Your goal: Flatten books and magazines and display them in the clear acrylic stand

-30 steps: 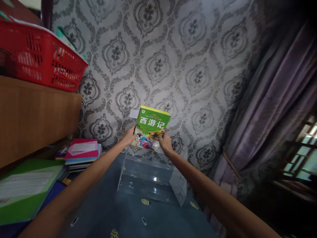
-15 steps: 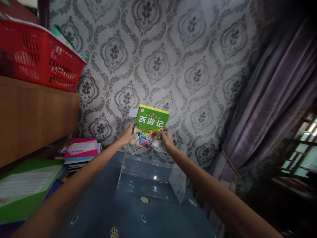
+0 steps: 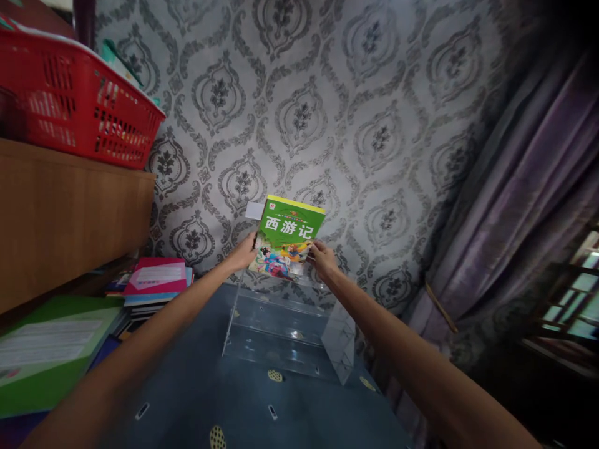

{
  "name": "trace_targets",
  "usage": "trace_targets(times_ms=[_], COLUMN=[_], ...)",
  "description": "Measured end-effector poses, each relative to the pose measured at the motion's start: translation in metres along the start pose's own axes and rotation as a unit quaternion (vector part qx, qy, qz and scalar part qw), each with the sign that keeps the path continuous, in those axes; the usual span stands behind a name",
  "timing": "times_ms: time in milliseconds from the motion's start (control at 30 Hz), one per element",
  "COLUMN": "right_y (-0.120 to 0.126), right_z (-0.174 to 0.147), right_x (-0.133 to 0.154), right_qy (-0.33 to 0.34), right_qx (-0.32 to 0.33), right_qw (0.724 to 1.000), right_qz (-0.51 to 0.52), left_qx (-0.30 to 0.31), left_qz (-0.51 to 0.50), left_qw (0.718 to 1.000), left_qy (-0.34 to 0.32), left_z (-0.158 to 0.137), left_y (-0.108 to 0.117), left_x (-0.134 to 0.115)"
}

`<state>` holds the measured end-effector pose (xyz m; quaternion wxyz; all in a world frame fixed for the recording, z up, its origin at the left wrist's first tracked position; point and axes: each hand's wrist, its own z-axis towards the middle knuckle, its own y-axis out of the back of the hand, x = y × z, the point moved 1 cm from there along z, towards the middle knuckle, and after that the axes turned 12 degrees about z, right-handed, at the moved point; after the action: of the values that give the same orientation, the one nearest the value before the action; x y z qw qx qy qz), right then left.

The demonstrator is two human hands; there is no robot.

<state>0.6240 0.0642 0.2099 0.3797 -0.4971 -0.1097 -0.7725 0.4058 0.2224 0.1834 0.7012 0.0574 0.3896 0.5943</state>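
Observation:
A green picture book (image 3: 291, 234) with white Chinese characters and cartoon figures on its cover is held up in front of the wall. My left hand (image 3: 244, 251) grips its left edge, and my right hand (image 3: 322, 257) pinches the lower right side. Below the book stands a clear acrylic rack (image 3: 281, 337) with stepped tiers. The book's lower edge is at the rack's upper back part; whether it touches there, I cannot tell. A small white card or tab (image 3: 254, 211) shows beside the book's upper left edge.
The rack stands on a dark blue patterned tabletop (image 3: 187, 386). At left lie a stack of books with a pink cover (image 3: 156, 275) and a large green book (image 3: 51, 349). Above them, a red basket (image 3: 84, 106) rests on a wooden cabinet (image 3: 75, 218). A purple curtain (image 3: 505, 206) hangs at right.
The view has shifted slightly. My right hand's grip on the book's edge looks a little looser and farther right; the book stays in nearly the same place over the rack.

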Motion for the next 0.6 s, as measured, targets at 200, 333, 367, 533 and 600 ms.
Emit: trace_targets(times_ms=[200,333,367,533,600], right_y=[-0.0030,-0.0045,-0.0047,-0.0055,-0.0054], right_z=[-0.0034,-0.0043,-0.0045,-0.0062,-0.0067], right_x=[-0.0031,-0.0026,-0.0022,-0.0004,0.0002], right_qy=[0.017,0.020,0.020,0.021,0.021], right_qx=[-0.011,-0.014,-0.014,-0.013,-0.014], right_qw=[1.000,1.000,1.000,1.000,1.000], right_qz=[0.007,0.006,0.005,0.008,0.012], left_qx=[0.016,0.012,0.010,-0.001,-0.003], left_qz=[0.027,0.027,0.026,0.013,0.008], left_qw=[0.999,0.999,0.999,1.000,1.000], left_qy=[0.019,0.017,0.016,0.011,0.008], left_z=[-0.0037,-0.0051,-0.0053,-0.0048,-0.0040], left_y=[0.0040,0.0035,0.0028,-0.0008,-0.0019], left_x=[-0.0051,-0.0092,-0.0099,-0.0094,-0.0078])
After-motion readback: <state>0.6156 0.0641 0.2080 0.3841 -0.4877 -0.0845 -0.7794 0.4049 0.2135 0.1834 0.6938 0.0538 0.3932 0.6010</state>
